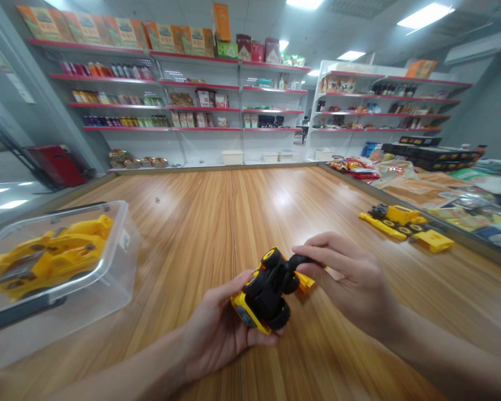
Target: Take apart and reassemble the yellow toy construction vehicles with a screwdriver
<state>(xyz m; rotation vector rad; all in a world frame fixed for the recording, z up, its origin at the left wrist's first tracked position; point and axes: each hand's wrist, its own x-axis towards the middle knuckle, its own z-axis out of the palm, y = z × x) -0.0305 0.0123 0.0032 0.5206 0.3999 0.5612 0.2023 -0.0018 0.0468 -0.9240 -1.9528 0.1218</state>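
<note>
My left hand point(221, 320) is closed around a yellow and black toy construction vehicle point(263, 292), tilted so that its black underside and several wheels show. The fingers and thumb of my right hand point(350, 278) pinch a small black piece point(297, 262) at the vehicle's far right end. Whether that piece is joined to the vehicle or a separate tool, I cannot tell. A yellow part point(305, 282) shows just below it, partly hidden by the wheels and my right hand.
A clear plastic box point(129, 239) of yellow toy vehicles point(67, 248) stands at the left. More yellow toy parts point(404, 223) lie on the wooden table point(192, 223) at the right. A tiny grey bit point(157, 199) sits farther back. Bagged goods point(426, 186) border the right edge.
</note>
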